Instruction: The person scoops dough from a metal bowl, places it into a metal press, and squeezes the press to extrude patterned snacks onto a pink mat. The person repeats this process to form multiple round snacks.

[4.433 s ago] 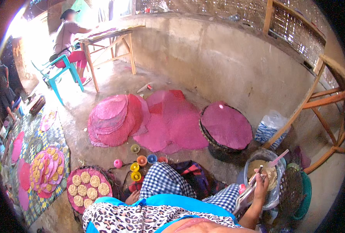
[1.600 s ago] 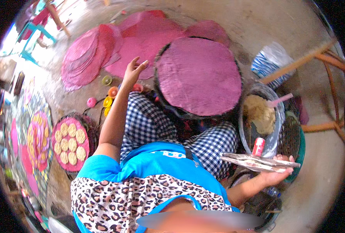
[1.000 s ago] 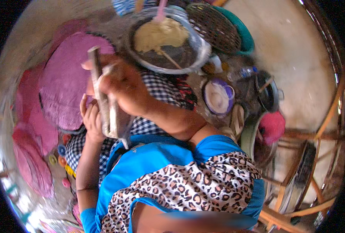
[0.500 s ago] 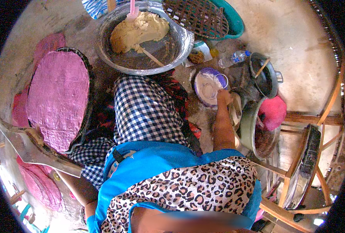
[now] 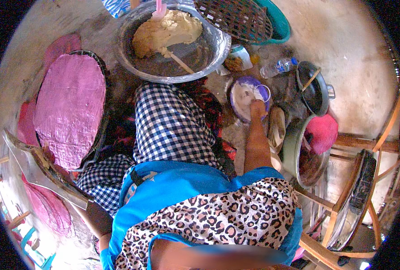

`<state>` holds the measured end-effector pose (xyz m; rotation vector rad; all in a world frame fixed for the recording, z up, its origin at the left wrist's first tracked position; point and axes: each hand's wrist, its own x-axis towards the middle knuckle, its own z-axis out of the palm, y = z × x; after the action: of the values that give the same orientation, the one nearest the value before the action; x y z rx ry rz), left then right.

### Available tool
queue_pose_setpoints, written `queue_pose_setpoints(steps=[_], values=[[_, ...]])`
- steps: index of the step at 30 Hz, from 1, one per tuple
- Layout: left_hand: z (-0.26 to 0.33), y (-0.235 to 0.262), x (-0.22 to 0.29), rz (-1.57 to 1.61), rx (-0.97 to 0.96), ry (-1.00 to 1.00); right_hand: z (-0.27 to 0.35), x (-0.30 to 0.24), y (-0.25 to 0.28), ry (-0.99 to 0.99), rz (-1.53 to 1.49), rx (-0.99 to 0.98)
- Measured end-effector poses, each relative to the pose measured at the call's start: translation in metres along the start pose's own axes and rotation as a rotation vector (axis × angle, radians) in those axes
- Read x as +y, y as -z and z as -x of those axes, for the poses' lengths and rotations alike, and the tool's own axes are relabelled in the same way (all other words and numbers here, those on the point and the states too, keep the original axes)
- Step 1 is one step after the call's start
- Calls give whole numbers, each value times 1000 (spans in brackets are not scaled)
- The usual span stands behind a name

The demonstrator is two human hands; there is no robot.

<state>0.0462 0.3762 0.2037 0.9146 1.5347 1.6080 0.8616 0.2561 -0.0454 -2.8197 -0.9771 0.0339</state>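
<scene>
Reaching over purple tub [image 5: 249, 81], right hand [image 5: 257, 108] hides fingertips.

The right grip [image 5: 257, 108] is at a purple bowl [image 5: 252, 81]; a board [image 5: 40, 173] hides the left grip; a basin [image 5: 201, 53] holds dough [image 5: 166, 33].

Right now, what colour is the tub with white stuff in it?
The tub is purple, best seen in the head view.

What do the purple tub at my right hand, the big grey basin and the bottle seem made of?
Purple tub: probably smooth plastic, from its even colour. Grey basin: likely metal, from its dull sheen, though plastic is possible. Bottle: likely clear plastic, by its see-through sides.
</scene>
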Motion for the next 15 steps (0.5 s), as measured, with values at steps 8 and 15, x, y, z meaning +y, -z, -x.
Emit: queue_pose_setpoints(steps=[8, 15], values=[[16, 14, 1, -35, 51, 4, -1, -11, 69, -177, 494, -110], [30, 7, 20, -51, 116, -76, 21, -78, 189, -117, 470, 125]])
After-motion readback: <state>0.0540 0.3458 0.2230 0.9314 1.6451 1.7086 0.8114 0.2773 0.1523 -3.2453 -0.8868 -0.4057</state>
